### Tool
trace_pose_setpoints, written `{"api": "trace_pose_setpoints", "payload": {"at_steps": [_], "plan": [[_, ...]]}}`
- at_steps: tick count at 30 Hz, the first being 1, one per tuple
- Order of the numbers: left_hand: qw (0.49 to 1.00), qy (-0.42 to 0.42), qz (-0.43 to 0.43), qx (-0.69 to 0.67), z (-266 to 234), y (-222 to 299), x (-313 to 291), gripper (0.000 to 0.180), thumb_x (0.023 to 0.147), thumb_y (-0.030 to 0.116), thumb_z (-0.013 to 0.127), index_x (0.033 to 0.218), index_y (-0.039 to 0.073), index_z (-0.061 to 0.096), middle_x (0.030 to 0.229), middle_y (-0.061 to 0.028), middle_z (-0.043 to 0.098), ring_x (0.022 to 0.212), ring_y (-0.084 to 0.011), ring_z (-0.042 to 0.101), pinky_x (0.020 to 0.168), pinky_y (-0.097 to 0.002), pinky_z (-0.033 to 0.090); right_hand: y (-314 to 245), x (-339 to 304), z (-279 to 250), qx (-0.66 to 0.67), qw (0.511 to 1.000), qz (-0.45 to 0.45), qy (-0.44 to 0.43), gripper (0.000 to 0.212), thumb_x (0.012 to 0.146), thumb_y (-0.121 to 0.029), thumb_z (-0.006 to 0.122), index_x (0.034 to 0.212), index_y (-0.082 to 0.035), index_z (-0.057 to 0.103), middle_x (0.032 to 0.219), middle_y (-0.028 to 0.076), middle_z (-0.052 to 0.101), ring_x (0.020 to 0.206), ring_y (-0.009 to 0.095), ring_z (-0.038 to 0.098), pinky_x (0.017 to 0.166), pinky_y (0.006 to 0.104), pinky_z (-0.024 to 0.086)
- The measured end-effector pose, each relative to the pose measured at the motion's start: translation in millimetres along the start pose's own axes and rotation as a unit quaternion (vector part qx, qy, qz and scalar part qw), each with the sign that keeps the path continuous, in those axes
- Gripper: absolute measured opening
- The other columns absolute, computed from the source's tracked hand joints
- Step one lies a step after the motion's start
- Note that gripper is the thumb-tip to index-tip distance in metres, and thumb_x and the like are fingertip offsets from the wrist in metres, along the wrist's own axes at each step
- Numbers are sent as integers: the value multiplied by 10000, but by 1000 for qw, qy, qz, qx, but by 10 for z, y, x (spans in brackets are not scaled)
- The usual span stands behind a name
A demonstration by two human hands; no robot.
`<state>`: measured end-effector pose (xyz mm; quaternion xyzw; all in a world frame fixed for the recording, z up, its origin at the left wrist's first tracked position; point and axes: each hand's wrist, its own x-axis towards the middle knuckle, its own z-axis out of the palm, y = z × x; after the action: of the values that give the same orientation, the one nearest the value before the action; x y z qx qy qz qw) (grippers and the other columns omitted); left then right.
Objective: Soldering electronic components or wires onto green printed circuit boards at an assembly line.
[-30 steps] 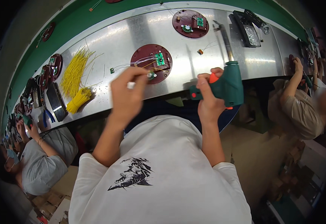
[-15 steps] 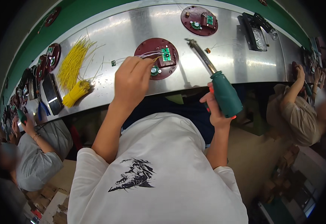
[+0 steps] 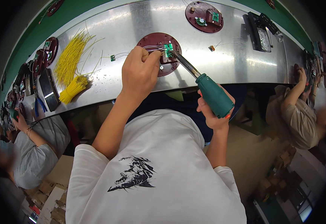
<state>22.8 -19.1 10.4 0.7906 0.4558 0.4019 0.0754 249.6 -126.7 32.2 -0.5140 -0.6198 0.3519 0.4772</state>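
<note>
A dark red round base (image 3: 153, 38) lies on the metal bench in front of me, carrying a green circuit board (image 3: 168, 47). My left hand (image 3: 140, 74) is over the base's left part, thumb and fingers pinched on a thin wire close to the board. White wires run from the board past this hand to a tiny green board (image 3: 113, 58). My right hand (image 3: 215, 116) grips the green handle of a soldering iron (image 3: 214, 95). The iron's tip is at the circuit board, close to my left fingertips; whether it touches is too small to tell.
Loose yellow wires (image 3: 69, 59) and a yellow wire bundle (image 3: 73, 90) lie to the left. Beyond them are blue-handled pliers (image 3: 40, 105) and a black case (image 3: 49, 89). A second red base (image 3: 193, 20) and a black soldering stand (image 3: 258, 35) are at right. People sit on both sides.
The soldering iron has swung down and left, its tip coming from beside the base onto the circuit board. My left hand has shifted slightly right and up, closer to the board.
</note>
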Motion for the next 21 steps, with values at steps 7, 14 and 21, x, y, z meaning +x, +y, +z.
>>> {"api": "trace_pose_setpoints", "payload": {"at_steps": [7, 14, 21], "plan": [[1000, -2, -2, 5, 14, -12, 5, 231, 721, 1, 704, 945, 54, 681, 770, -80, 457, 697, -246, 523, 587, -368, 450, -32, 34, 11, -6, 1000, -11, -8, 274, 816, 44, 668, 1074, 124, 618, 847, 119, 676, 566, 111, 593, 485, 245, 512], [1000, -7, -4, 5, -1, -13, 10, 215, 727, 7, 702, 932, 66, 680, 776, -79, 458, 701, -244, 525, 592, -365, 453, -125, 59, 60, 24, 996, 78, 34, 179, 789, -25, 762, 937, 27, 676, 742, 65, 627, 578, 122, 559, 534, 251, 433], [1000, -3, -6, 0, -11, -19, 0, 202, 733, 13, 698, 927, 69, 683, 779, -76, 464, 701, -242, 528, 593, -366, 455, -61, -24, 17, 71, 993, 98, 0, 239, 862, 29, 646, 1091, 92, 621, 822, 121, 643, 558, 148, 612, 499, 278, 508]]}}
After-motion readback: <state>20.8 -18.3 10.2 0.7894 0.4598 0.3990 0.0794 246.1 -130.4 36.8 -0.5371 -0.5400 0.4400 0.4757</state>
